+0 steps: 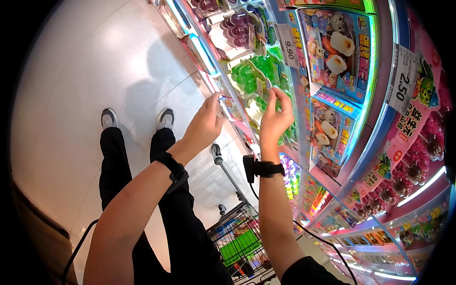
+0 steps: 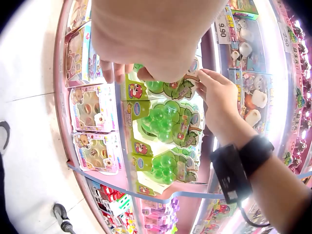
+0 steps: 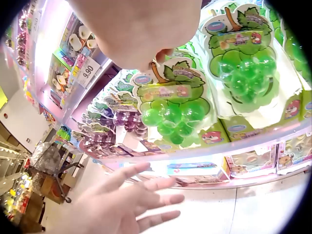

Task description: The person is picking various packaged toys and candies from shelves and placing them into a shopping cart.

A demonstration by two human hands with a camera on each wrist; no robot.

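My right hand [image 1: 276,116] pinches the top of a green grape-shaped toy package [image 3: 173,114], close to its printed stem. Round green translucent beads bulge from the card, which stands on the shelf in the right wrist view. My left hand [image 1: 203,122] is in front of the shelf edge, its fingers [image 3: 158,183] spread and holding nothing in the right wrist view. More green grape packages [image 2: 165,122] stand in a row beside the pinched one. Purple grape packages [image 3: 129,119] are on its other side.
Boxed toys [image 1: 335,52] fill the shelf above, beside a 9.90 price tag [image 1: 287,45]. Small pink boxes [image 2: 90,108] line the shelf below. A wire shopping cart [image 1: 237,237] stands near my legs, and pink-wrapped items [image 1: 418,171] hang farther up.
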